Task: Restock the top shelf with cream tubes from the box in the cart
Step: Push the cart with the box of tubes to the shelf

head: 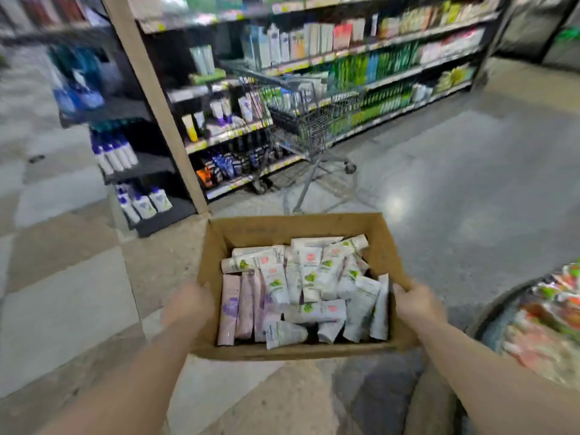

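I hold an open cardboard box [248,233] in front of me, above the floor. My left hand [188,304] grips its left wall and my right hand [417,301] grips its right wall. Inside lie several cream tubes [309,277], white with green leaf prints, and a few pink and lilac ones [233,309] along the left side. A grey wire shopping cart [310,120] stands ahead beside the shelving. The top shelf [219,17] of the shelving unit runs across the upper part of the view, blurred.
Stocked shelves [392,73] line the aisle behind the cart. A black side rack [125,158] holds blue and white bottles at the left. A round bin [539,321] of colourful packets sits at my lower right. Grey floor [455,183] spreads to the right.
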